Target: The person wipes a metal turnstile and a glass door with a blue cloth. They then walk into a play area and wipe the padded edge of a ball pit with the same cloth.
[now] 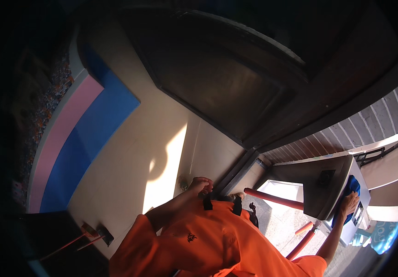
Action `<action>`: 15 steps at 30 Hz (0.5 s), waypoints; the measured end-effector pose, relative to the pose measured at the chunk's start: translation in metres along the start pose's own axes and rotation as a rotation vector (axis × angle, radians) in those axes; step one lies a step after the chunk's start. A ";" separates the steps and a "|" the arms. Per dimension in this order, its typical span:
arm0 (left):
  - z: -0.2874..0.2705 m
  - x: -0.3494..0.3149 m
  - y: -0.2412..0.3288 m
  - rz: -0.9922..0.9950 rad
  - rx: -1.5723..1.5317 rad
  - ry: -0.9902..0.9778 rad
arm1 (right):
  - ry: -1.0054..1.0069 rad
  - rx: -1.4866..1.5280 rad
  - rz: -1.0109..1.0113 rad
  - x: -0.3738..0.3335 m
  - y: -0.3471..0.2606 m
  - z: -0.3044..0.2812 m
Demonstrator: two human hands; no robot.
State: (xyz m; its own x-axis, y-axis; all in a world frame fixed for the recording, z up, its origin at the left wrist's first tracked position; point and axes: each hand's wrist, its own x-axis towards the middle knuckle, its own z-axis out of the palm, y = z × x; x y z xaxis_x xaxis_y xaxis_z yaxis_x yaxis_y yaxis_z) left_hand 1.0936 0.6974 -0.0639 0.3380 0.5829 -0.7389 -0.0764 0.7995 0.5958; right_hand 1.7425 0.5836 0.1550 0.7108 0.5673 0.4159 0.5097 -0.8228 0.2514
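Observation:
My right hand [350, 203] presses a blue cloth [354, 185] against the light top panel of a grey metal cabinet [315, 184], which looks like a turnstile housing. Part of the cloth is hidden under the palm. Red bars [275, 198] stick out near the cabinet, one from its side and others lower down. My left hand [202, 184] hangs in front of my body, above the floor, its fingers curled in with nothing visible in them.
A dark framed door or panel [217, 83] stands ahead, beside a grey tiled wall [365, 124]. At left is a curved pink and blue ledge [65, 138]. A long-handled dustpan or similar tool [104, 234] sits at the lower left. Sunlight falls across the beige floor [120, 152].

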 end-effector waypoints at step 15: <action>-0.230 -0.057 0.104 0.181 -0.221 0.296 | 0.229 1.226 -0.283 -0.050 -0.397 -0.273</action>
State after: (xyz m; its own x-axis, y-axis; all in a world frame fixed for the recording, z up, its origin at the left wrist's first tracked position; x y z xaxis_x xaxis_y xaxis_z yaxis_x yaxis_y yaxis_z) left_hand 0.8503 0.7813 -0.0324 0.0188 0.7076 -0.7064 -0.3199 0.6737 0.6662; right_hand 1.3721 0.8727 0.2726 0.4680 0.5977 0.6509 0.8271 -0.0369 -0.5608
